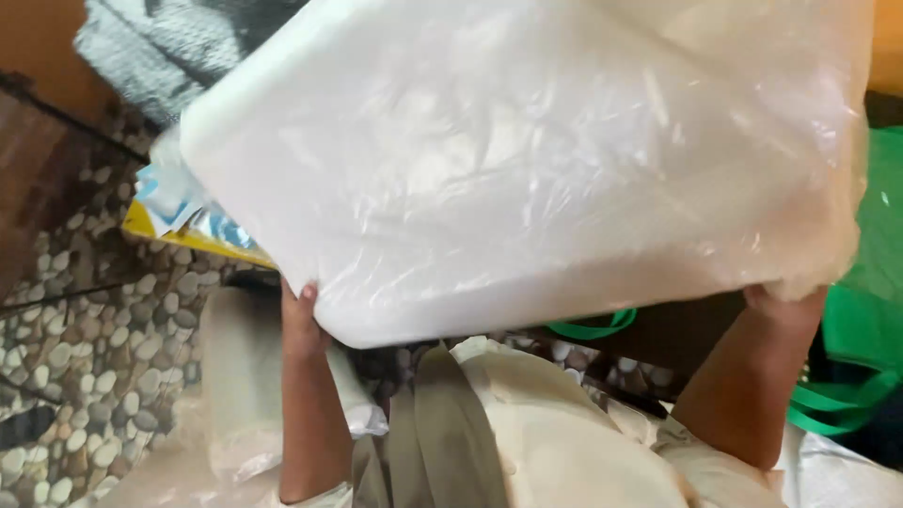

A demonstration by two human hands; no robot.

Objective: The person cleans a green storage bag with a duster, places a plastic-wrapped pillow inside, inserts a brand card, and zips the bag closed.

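A large white slab wrapped in clear plastic film [527,160] fills most of the head view, tilted with its left corner raised. My left hand [299,318] grips its lower left edge, thumb on the near face. My right hand [785,303] holds the lower right corner, its fingers hidden under the loose plastic. Both forearms reach up from my cream-coloured clothing [546,433].
A pebble-patterned floor [85,320] lies to the left. Behind the slab's left corner sit a yellow-edged item [155,224] and crinkled blue-and-white wrappers [174,193]. A green bag with handles [861,348] stands at the right. Crumpled clear plastic [235,414] lies below left.
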